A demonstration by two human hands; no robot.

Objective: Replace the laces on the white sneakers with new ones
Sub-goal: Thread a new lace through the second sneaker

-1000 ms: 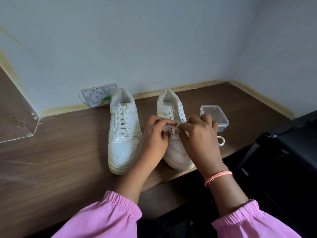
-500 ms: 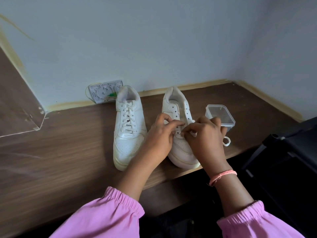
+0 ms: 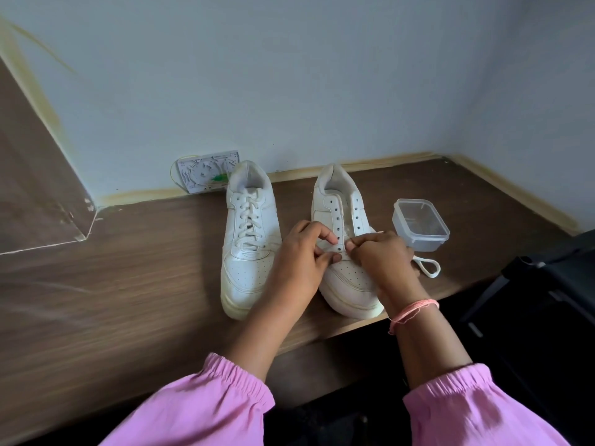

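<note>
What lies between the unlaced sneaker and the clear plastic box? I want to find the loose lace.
In the head view, mostly bare wooden tabletop separates the unlaced sneaker from the clear box; a white lace loop lies just in front of the box.

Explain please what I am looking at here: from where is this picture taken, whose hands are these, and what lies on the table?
No machine here: a camera worn on a person's head looks down at their own bare hands. On the brown wooden desk stand two white sneakers. The left white sneaker is fully laced; the right white sneaker has mostly empty eyelets. The left hand and right hand work a white lace at its lowest eyelets; the exact grip is hidden. Beside it sits a clear plastic box.
</note>
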